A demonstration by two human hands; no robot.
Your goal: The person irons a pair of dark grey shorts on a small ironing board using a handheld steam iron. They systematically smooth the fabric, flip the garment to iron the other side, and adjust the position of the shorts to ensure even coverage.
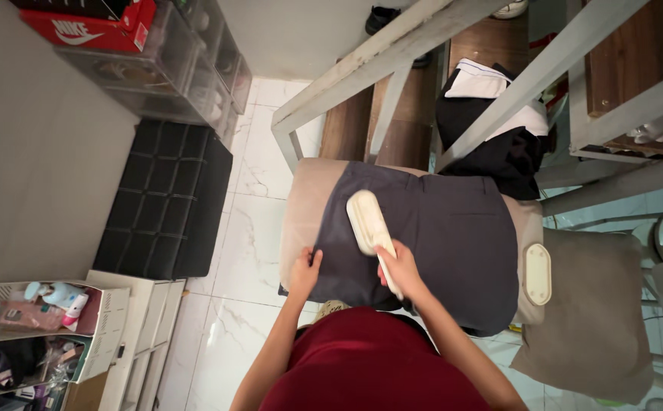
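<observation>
Cream-white brush (368, 221) on dark grey-navy cloth (430, 236); beige padded board (301, 205) beneath; black quilted ottoman (165, 199) with square stitching; white marble-veined floor tiles (251, 251); dark red shirt (373, 365); red box (92, 30) at top left; pale oval pad (537, 274) at the board's right edge.

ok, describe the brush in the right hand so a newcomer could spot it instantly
Start at the beige padded board below the white stair rails, draped with a dark grey garment. On the garment's left half lies a cream oblong brush, its handle gripped by the right hand. Unlike the cream oval pad at the board's right end, it is held and angled diagonally.
</observation>
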